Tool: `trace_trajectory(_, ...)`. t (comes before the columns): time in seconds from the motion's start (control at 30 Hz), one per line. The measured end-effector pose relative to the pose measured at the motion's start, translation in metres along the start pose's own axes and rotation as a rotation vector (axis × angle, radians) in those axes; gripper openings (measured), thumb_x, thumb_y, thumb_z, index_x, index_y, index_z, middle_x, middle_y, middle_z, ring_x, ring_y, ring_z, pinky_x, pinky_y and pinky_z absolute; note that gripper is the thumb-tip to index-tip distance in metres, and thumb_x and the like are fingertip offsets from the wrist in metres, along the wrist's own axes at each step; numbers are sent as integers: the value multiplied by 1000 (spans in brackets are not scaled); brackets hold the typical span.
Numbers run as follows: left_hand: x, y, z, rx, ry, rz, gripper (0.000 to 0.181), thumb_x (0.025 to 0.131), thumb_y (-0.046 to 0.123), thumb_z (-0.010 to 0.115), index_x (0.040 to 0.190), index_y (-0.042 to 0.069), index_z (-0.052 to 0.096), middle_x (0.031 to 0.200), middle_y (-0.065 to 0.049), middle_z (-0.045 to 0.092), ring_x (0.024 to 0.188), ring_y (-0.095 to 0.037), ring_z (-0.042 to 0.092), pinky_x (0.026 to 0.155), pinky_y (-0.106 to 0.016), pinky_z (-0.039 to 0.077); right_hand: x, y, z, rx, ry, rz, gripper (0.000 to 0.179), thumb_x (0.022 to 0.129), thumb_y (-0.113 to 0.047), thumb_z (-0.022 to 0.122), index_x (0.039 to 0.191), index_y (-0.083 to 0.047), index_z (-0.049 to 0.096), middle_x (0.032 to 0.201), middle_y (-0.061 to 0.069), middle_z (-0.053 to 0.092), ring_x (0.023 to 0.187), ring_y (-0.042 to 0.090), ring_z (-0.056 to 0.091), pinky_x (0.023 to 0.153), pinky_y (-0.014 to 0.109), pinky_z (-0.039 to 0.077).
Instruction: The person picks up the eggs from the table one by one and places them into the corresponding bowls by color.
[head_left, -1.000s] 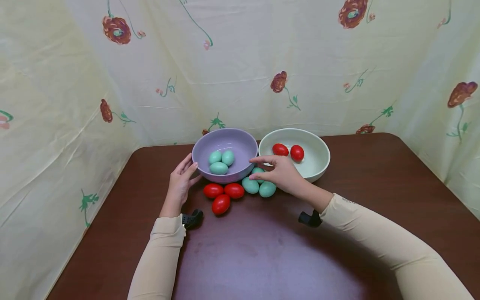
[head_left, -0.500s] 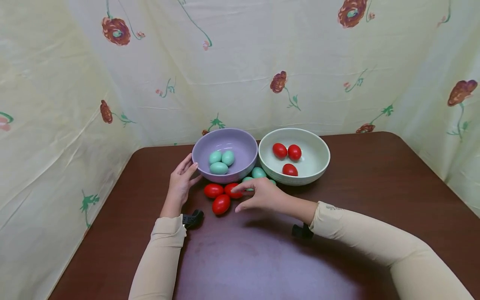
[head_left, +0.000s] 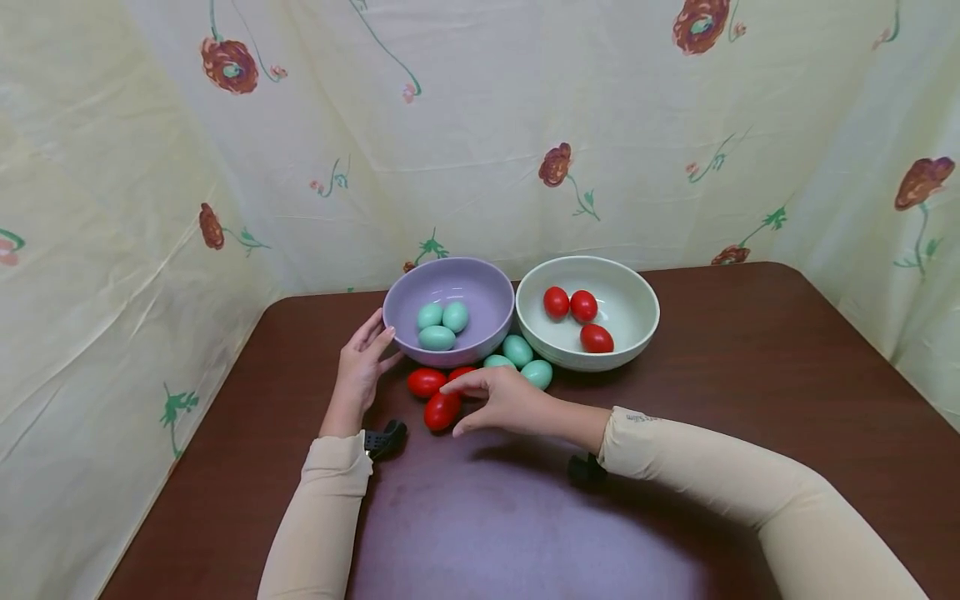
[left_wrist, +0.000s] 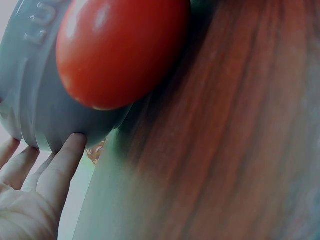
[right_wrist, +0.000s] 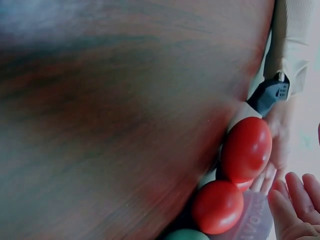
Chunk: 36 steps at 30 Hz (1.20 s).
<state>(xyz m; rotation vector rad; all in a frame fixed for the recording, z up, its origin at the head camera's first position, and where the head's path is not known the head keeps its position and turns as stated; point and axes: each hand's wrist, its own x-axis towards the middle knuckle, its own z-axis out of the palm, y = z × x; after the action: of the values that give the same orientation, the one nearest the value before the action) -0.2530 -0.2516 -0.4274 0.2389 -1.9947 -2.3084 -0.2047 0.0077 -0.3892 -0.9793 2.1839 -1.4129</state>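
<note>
My left hand (head_left: 360,367) rests its extended fingertips on the left side of the purple bowl (head_left: 480,292), which holds three pale green eggs (head_left: 437,337). In front of that bowl three red eggs (head_left: 441,412) lie close together on the table. The right hand (head_left: 506,402) hovers just right of the nearest one, thumb and fingers spread apart around nothing. From the right wrist, two red eggs (right_wrist: 247,150) show well beside the spread fingers (right_wrist: 302,197). In the left wrist view a red egg (left_wrist: 122,52) covers part of the bowl.
A white bowl (head_left: 632,308) with three red eggs (head_left: 597,338) stands right of the purple one. Several green eggs (head_left: 517,350) lie in front between the bowls, partly behind the right hand. A floral curtain (head_left: 465,150) hangs beyond the brown table (head_left: 720,333).
The right hand has moved left and nearer from the white bowl's front to the red eggs. A third red egg has come into view in the white bowl, rolling right. The left hand stays put.
</note>
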Motion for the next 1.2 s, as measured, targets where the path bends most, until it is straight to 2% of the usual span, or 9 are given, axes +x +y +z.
trace_trajectory(0.17, -1, 0, 0, -4, 0, 0, 58, 101, 22, 58, 154, 17, 37, 162, -6, 34, 143, -24, 44, 104, -47, 48, 4, -2, 5, -6, -1, 33, 53, 78, -10, 84, 128, -4, 67, 124, 11, 71, 117, 25, 67, 102, 41, 54)
trace_trajectory(0.27, -1, -1, 0, -3, 2, 0, 58, 101, 22, 58, 154, 17, 38, 162, -6, 34, 143, -23, 44, 104, -47, 48, 7, -2, 7, -50, 15, 37, 53, 78, -13, 85, 128, -6, 67, 123, 8, 72, 115, 24, 69, 99, 38, 56)
trace_trajectory(0.4, -1, 0, 0, -2, 1, 6, 57, 101, 22, 58, 154, 17, 38, 162, -5, 34, 143, -23, 44, 104, -47, 48, 13, -2, 9, -139, 31, 4, 53, 77, -15, 86, 126, -9, 69, 122, 4, 72, 115, 20, 68, 100, 36, 56)
trace_trajectory(0.6, 0, -1, 0, 1, 11, 2, 57, 100, 23, 59, 153, 18, 40, 161, -4, 36, 142, -23, 45, 103, -45, 49, 20, -1, 13, -237, -8, -51, 51, 77, -17, 86, 125, -8, 70, 124, 3, 71, 119, 17, 63, 102, 26, 52)
trace_trajectory(0.8, 0, -3, 0, -13, 1, 3, 57, 100, 21, 59, 154, 16, 39, 161, -5, 36, 141, -24, 45, 103, -47, 49, 23, 2, 15, -245, -32, -55, 48, 78, -17, 86, 123, -9, 71, 121, 3, 73, 114, 16, 64, 97, 25, 54)
trace_trajectory(1.2, -1, -1, -2, -6, -11, 2, 59, 101, 21, 58, 155, 16, 36, 162, -6, 34, 142, -24, 45, 103, -46, 49, 28, 2, 16, -251, -59, -2, 44, 79, -16, 84, 121, -8, 72, 117, 3, 74, 109, 16, 64, 93, 25, 55)
